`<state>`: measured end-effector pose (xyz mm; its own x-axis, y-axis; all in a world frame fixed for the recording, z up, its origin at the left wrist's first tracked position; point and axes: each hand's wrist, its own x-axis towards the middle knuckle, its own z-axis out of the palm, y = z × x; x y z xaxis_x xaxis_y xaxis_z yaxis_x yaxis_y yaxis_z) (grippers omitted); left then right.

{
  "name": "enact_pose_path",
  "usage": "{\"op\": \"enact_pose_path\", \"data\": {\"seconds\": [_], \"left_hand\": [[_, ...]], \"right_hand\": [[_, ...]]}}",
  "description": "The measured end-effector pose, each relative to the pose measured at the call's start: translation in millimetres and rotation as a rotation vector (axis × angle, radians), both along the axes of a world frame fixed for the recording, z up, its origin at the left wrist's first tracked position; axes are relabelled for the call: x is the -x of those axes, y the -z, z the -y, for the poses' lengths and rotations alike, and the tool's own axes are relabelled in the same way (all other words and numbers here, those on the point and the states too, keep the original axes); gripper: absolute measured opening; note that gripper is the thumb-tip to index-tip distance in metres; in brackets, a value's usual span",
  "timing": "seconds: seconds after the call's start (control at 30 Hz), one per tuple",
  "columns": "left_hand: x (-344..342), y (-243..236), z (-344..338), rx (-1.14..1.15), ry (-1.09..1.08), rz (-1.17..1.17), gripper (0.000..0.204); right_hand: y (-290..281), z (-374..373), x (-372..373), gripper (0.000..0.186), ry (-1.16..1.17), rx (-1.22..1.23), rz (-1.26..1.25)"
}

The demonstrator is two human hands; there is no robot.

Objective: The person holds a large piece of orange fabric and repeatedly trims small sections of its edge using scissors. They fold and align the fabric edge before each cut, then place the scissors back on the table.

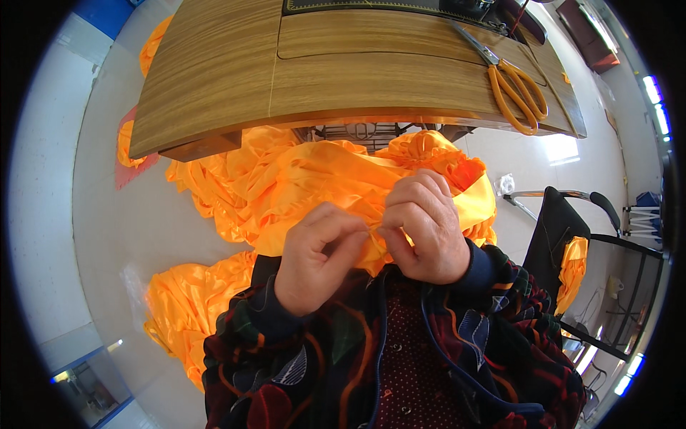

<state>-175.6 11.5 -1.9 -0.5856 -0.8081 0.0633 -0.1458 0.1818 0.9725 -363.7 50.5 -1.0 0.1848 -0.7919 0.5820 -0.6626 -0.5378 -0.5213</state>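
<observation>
Over my lap, my left hand (316, 259) and my right hand (427, 230) face each other, fingertips almost meeting. Each is closed in a pinch, thumb against forefinger. Whatever lies between the fingertips is too small to make out. Right behind and below them spreads a heap of shiny orange cloth (314, 175), draped from my lap toward the table and down to the floor. Its gathered, ruffled part (429, 149) bunches up beyond my right hand. Scissors with orange handles (509, 89) lie on the wooden sewing table (207, 64), blades slightly apart, away from both hands.
A black sewing machine base (371, 6) sits at the table's far edge. More orange cloth (193, 300) lies on the floor to the left. At the right stands a black chair (549, 229) with an orange piece (573, 268) on it. Metal framework (357, 133) shows under the table.
</observation>
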Motion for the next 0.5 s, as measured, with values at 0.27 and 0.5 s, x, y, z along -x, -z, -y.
{"op": "enact_pose_path", "data": {"seconds": [0.27,0.5], "left_hand": [[-3.4,3.4,0.6,-0.020,-0.012,-0.011,0.006],[-0.8,5.1,-0.7,-0.003,0.009,0.013,0.008]], "right_hand": [[1.4,0.1,5.0,0.022,-0.002,0.029,0.025],[2.8,-7.8,-0.6,0.012,-0.149,-0.364,0.459]]}}
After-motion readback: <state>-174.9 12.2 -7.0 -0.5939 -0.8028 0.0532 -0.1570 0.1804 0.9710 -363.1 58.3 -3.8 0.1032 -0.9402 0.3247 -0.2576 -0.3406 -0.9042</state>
